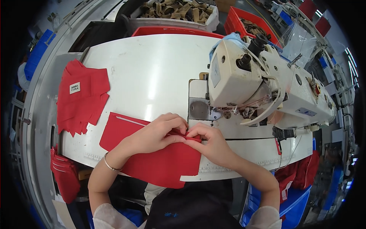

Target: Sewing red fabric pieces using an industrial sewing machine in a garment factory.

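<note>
My left hand (164,133) and my right hand (206,141) pinch a folded upper edge of a red fabric piece (148,164) at its right corner, thumbs nearly meeting. A pale narrow strip (129,120) runs along that edge, partly hidden under my left hand. The piece overhangs the front of the white tabletop (139,68). A white sewing machine (244,84) stands just beyond my hands, its needle area above and to their right.
Red cut pieces with a label (82,107) lie at the left. More red fabric (65,179) hangs below them. Behind the table are a white bin (133,22) of brown pieces and a red crate (232,21). A blue bin (293,202) with red fabric sits at lower right.
</note>
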